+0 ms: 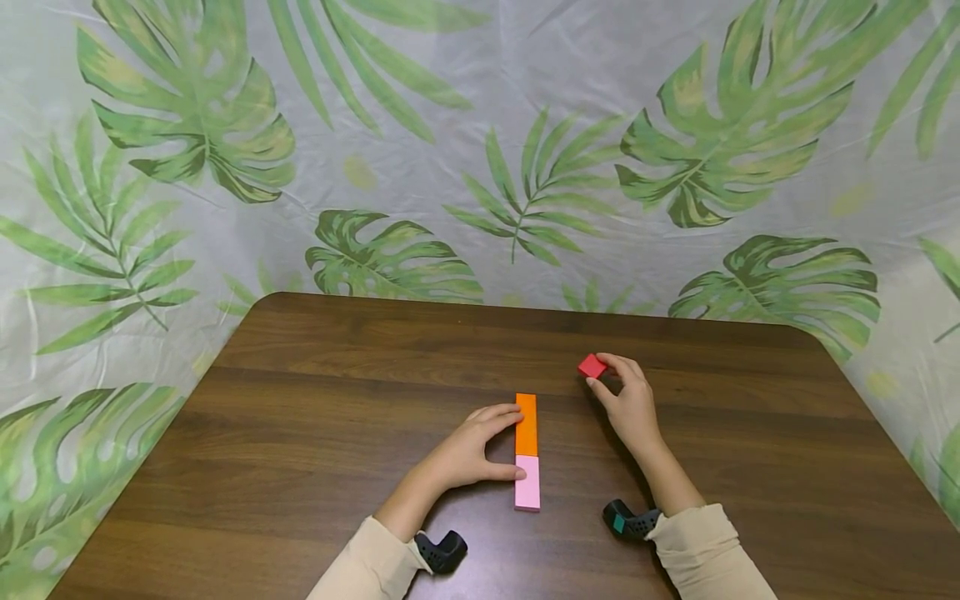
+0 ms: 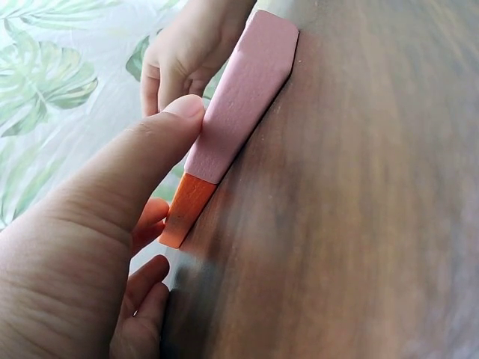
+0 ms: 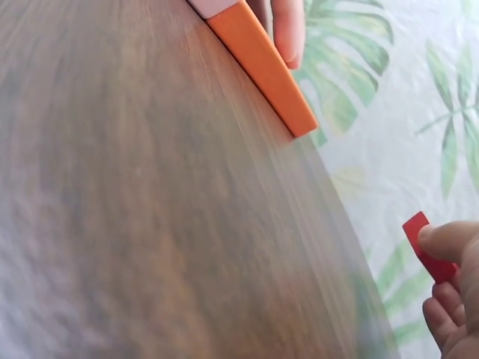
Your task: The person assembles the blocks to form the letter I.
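An orange block (image 1: pixel 527 425) and a pink block (image 1: pixel 527 492) lie end to end in one straight line on the table, the orange one farther out. My left hand (image 1: pixel 472 450) rests at their left side, fingertips on the orange block and thumb at the pink one; the fingers are fairly straight. In the left wrist view the thumb (image 2: pixel 183 108) touches the long edge of the pink block (image 2: pixel 243 97). Farther out and to the right, my right hand (image 1: pixel 630 408) pinches a small red block (image 1: pixel 592 366) between thumb and fingers. The right wrist view shows this red block (image 3: pixel 426 247) partly covered by the thumb.
The dark wooden table (image 1: pixel 337 358) has rounded far corners. Behind it hangs a pale cloth (image 1: pixel 585 75) printed with green leaves. A black band (image 1: pixel 441 552) sits on the left wrist and another black band (image 1: pixel 630 521) on the right.
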The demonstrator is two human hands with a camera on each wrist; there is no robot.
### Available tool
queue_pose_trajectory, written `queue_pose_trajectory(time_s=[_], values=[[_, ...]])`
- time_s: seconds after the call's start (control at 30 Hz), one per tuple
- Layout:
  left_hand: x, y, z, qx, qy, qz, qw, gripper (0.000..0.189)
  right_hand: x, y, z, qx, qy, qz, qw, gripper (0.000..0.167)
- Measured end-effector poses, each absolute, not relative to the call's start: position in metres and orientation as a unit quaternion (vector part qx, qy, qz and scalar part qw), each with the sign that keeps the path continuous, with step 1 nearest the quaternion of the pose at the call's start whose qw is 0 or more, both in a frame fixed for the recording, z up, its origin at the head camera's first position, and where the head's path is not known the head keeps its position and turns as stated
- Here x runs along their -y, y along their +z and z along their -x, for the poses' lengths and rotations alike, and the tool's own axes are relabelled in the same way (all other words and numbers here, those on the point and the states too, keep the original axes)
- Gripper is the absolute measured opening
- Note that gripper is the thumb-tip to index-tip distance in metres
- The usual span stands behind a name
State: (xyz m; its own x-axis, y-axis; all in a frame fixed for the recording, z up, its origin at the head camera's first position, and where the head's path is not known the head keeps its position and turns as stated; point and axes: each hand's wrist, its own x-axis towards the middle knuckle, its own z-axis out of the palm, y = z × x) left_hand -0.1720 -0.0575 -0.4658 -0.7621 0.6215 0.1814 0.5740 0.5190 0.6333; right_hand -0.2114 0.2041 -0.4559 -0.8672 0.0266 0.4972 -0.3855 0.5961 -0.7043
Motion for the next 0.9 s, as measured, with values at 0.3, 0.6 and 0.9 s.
queue_pose_trajectory(time_s=[0.3,0.6,0.9], values=[[0.058,-0.464,0.171,-0.872,0.347,-0.344,0.033,0.075,-0.195,-0.451,0.211,0.859,0.445,-0.124,0.221,0.04],[0.058,-0.463,0.171,-0.872,0.349,-0.342,0.04,0.075,-0.184,-0.449,0.214,0.848,0.458,-0.15,0.22,0.038],[0.058,-0.461,0.17,-0.872,0.351,-0.337,0.047,0.075,-0.173,-0.451,0.219,0.849,0.463,-0.166,0.191,0.038]])
